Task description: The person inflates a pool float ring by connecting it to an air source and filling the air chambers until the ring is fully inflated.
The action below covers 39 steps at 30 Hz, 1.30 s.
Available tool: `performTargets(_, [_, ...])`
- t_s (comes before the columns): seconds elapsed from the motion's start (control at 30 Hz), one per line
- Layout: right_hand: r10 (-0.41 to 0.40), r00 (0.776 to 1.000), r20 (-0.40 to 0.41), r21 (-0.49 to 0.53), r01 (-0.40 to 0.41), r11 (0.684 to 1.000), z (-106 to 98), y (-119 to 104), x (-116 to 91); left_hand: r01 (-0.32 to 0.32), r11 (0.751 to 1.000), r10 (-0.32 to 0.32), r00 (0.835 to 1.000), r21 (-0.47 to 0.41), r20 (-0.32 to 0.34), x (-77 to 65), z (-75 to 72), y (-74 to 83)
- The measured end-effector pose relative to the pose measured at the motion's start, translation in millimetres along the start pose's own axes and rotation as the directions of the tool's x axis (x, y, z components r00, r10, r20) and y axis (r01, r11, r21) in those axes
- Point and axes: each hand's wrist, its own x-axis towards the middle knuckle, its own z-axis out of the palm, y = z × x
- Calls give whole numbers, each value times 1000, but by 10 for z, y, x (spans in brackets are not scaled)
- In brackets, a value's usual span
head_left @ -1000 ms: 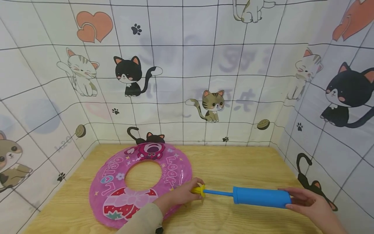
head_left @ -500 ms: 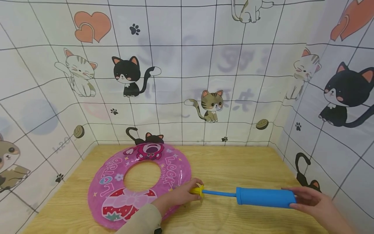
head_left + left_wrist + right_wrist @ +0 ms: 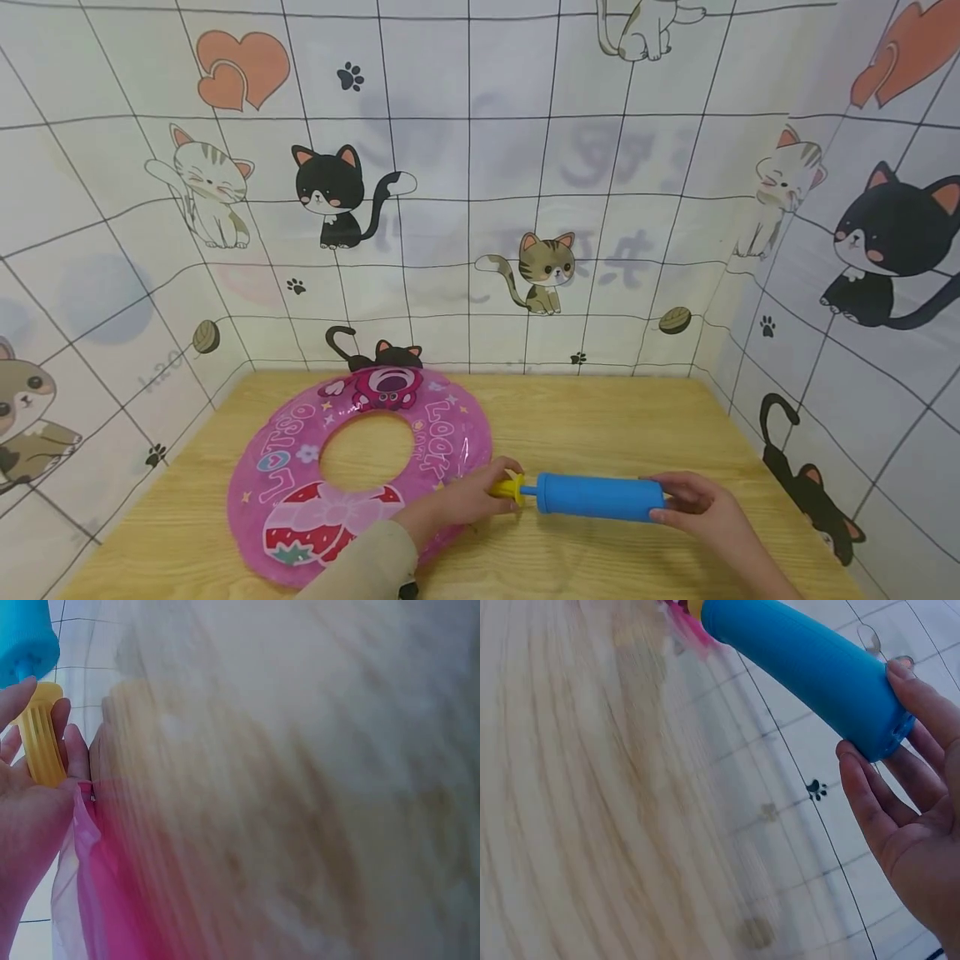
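Observation:
A hand air pump (image 3: 600, 497) with a blue barrel lies sideways between my hands, just above or on the table. My left hand (image 3: 474, 493) grips its yellow handle (image 3: 507, 489), beside the right edge of a pink swim ring (image 3: 251, 467). Only a short stretch of the blue rod shows between handle and barrel. With fingertips and thumb, my right hand (image 3: 701, 507) holds the far end of the barrel. In the right wrist view, the thumb and fingers pinch around the barrel's end (image 3: 896, 739). In the left wrist view, fingers wrap the ribbed handle (image 3: 43, 739).
The swim ring lies flat on the wooden table (image 3: 600, 417), covering its left part, with printed strawberries and lettering. A cat-patterned tiled sheet (image 3: 465, 183) encloses the table at the back and both sides.
The right hand first drew the barrel slightly right, then pushed it left toward the yellow handle. The rod has mostly slid into the barrel. The left hand and swim ring stay in place.

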Motion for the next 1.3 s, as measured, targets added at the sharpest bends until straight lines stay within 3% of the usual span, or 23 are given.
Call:
performTargets(0.2, [-50, 999, 8, 11, 50, 999, 199, -76, 66, 8, 1000, -8, 1000, 5, 1, 5, -14, 4])
performTargets(0.37, [-47, 999, 8, -42, 47, 998, 187, -101, 54, 16, 1000, -16, 1000, -2, 3, 11, -8, -12])
performTargets(0.57, [-37, 999, -16, -42, 36, 998, -40, -93, -25, 2, 1000, -2, 1000, -15, 6, 23, 9, -19])
performTargets(0.77, [-91, 995, -46, -81, 87, 993, -339, -54, -130, 2, 1000, -2, 1000, -21, 5, 30, 10, -11])
performTargets(0.97, [-44, 995, -89, -175, 28, 984, -613, -28, -267, 0, 1000, 0, 1000, -24, 0, 21, 3, 20])
performTargets(1.3, [-4, 992, -126, -205, -22, 978, -850, 105, -361, 16, 1000, -16, 1000, -25, -2, 8, 1, 3])
